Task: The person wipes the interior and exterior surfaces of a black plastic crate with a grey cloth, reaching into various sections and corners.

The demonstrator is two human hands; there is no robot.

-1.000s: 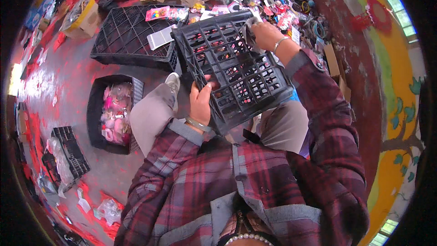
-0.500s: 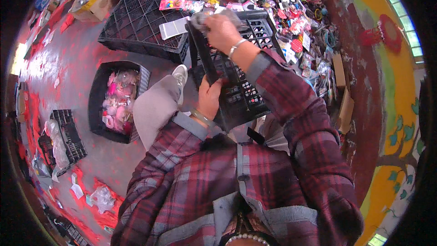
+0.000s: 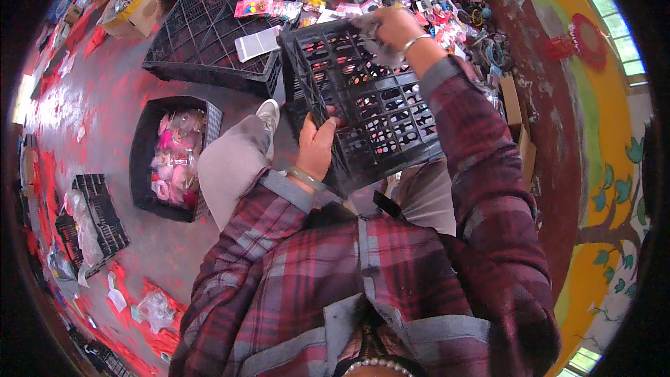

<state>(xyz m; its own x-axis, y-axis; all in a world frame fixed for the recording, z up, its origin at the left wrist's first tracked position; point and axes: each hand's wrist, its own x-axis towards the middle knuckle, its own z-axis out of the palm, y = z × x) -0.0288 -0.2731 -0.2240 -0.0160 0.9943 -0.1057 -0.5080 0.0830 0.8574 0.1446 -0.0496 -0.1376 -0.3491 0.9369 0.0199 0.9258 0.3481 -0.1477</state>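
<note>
The grey floor (image 3: 118, 98), streaked with red, spreads out under everything, and a painted wall (image 3: 593, 139) in dark red, green and yellow rises along the right. Against the foot of that wall lies a heap of small bright goods (image 3: 447, 0), packets and rings and hair things all tangled together.

The person sits low in a plaid shirt (image 3: 377, 272), knees drawn up in pale trousers (image 3: 234, 164), one light shoe (image 3: 268, 113) pointing away.

A wide black crate (image 3: 202, 42) lies flat on the floor ahead, with a white packet (image 3: 257, 44) and some pink packets (image 3: 269, 8) resting on it. To the left stands a black bin (image 3: 143, 160) filled with pink bagged items (image 3: 171, 157). Farther left a smaller black crate (image 3: 101, 220) sits with clear plastic (image 3: 84, 230) draped over it. A cardboard box (image 3: 136, 3) stands far off at the upper left.

The black lattice crate (image 3: 370, 108) is held up off the floor over the lap, tilted, its grid facing up. The left hand (image 3: 317, 146) is closed on its near edge, thumb on the grid, a bracelet at the wrist. The right hand (image 3: 392, 28) reaches over the far upper corner, fingers curled around a grey, crumpled bit of material (image 3: 370, 31) pressed at the rim; a thin bangle (image 3: 413, 42) circles that wrist.
</note>
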